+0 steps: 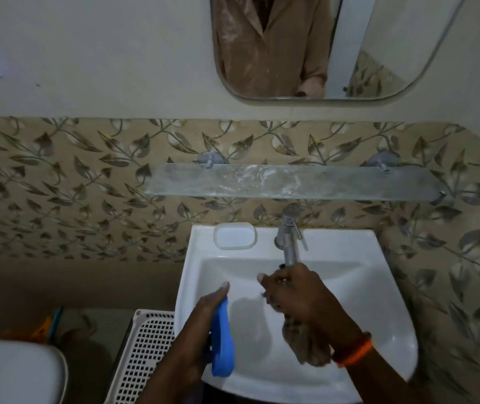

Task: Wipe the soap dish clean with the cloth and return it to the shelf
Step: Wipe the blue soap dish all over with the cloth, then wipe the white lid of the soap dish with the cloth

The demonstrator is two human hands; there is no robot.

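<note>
Left hand (203, 325) grips the blue soap dish (222, 342) on edge over the sink (378, 287), fingers wrapped behind it, thumb on top. Right hand (294, 293), at 2 o'clock, clenches the brown cloth (305, 342).

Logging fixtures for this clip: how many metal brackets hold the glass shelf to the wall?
2 clearly seen: one bracket above the shelf's left part, one bracket toward its right. A small clip shows at the right end; others may be hidden.
</note>
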